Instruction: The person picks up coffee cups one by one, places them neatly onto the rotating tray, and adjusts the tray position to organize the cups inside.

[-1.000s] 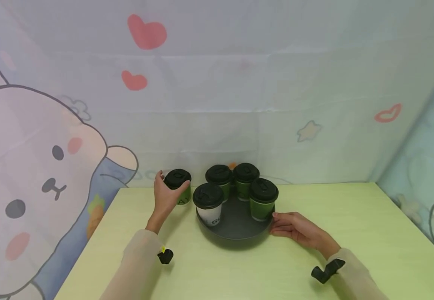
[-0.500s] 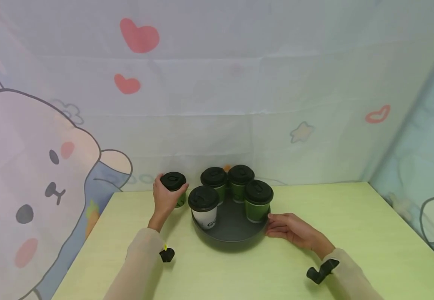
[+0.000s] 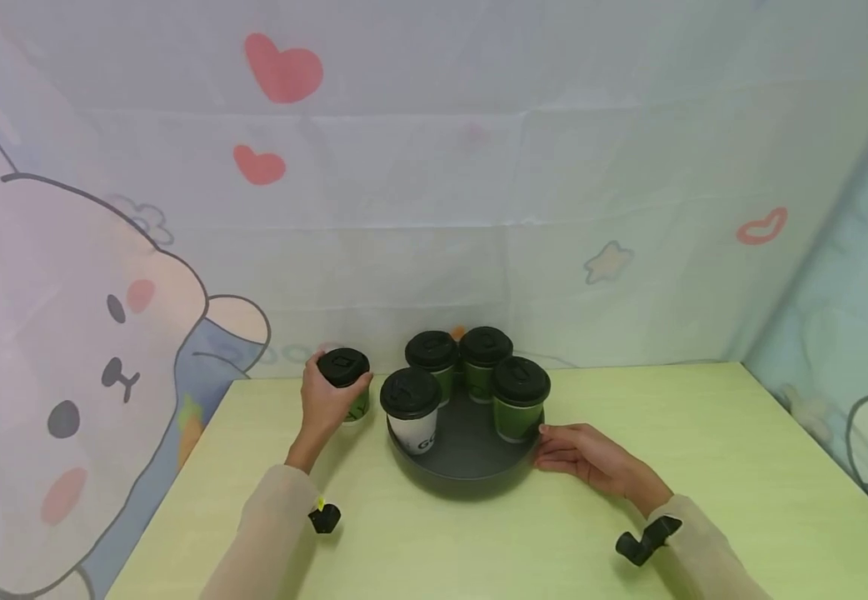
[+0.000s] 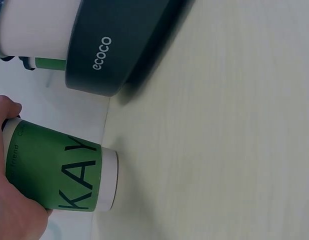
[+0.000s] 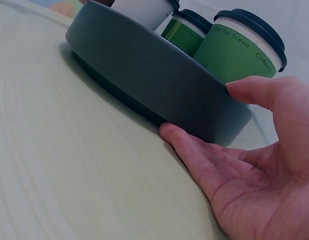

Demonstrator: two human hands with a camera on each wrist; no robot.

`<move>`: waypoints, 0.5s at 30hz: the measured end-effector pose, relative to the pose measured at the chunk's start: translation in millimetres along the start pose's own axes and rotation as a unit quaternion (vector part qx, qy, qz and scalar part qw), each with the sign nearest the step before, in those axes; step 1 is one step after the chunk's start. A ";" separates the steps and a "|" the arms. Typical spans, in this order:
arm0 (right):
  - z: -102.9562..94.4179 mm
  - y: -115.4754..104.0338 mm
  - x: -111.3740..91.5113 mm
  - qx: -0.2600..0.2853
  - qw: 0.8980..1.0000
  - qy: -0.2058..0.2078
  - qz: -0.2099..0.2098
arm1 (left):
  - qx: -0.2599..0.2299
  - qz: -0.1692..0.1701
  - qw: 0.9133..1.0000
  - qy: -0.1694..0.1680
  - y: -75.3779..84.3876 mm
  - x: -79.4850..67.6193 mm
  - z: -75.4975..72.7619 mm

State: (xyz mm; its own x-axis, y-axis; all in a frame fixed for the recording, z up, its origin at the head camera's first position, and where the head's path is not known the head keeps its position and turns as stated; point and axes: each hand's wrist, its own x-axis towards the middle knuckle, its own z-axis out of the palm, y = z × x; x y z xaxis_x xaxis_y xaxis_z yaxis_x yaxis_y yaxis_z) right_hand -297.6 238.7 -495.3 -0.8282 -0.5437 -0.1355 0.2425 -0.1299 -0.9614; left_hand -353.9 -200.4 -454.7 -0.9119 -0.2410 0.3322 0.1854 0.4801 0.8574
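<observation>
My left hand [image 3: 326, 403] grips a green paper coffee cup [image 4: 59, 167] with a black lid [image 3: 343, 366], upright just left of a round dark grey tray. The letters KAY show on its sleeve in the left wrist view. My right hand [image 3: 591, 458] holds the tray [image 5: 144, 70] at its right side, thumb at the rim and fingertips under the lower edge. On the tray stand a white cup [image 3: 414, 431] at front left, a green cup [image 3: 516, 419] at right and two green cups at the back, all with black lids.
Everything stands on a pale yellow-green table [image 3: 434, 550], near its back edge. A light cloth [image 3: 434, 167] printed with hearts and a cartoon animal hangs right behind. The tray's wall bears the word ecoco in the left wrist view.
My left hand has brought the green cup slightly left and lower beside the tray. The head view shifted a little. My right hand stays at the tray's edge.
</observation>
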 end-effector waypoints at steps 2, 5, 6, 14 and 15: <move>0.3 -0.3 -0.2 0.002 1.000 0.000 0.001 | 0.005 -0.005 1.000 -0.009 0.1 -2.4 -4.4; -0.1 -0.3 -0.4 0.005 1.000 -0.001 0.001 | 0.011 -0.010 1.000 -0.020 3.1 -7.1 -11.9; 0.1 -0.4 -0.7 0.006 1.000 0.001 0.002 | 0.012 -0.011 1.000 -0.024 5.1 -8.7 -14.9; 0.0 -0.2 -0.3 0.005 1.000 0.002 0.003 | 0.015 0.011 0.999 -0.048 40.2 -20.3 -47.2; -0.1 -0.3 0.0 0.004 1.000 0.004 0.003 | 0.016 0.016 0.998 -0.051 46.1 -21.4 -51.2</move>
State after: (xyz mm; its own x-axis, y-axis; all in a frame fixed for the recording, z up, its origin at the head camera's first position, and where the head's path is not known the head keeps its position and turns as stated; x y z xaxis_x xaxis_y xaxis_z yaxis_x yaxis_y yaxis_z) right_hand -297.8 238.8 -495.0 -0.8307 -0.5381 -0.1427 0.2511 -0.1333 -0.9587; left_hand -307.0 -216.3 -402.2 -0.9388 -0.1386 0.3154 0.2045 0.5126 0.8339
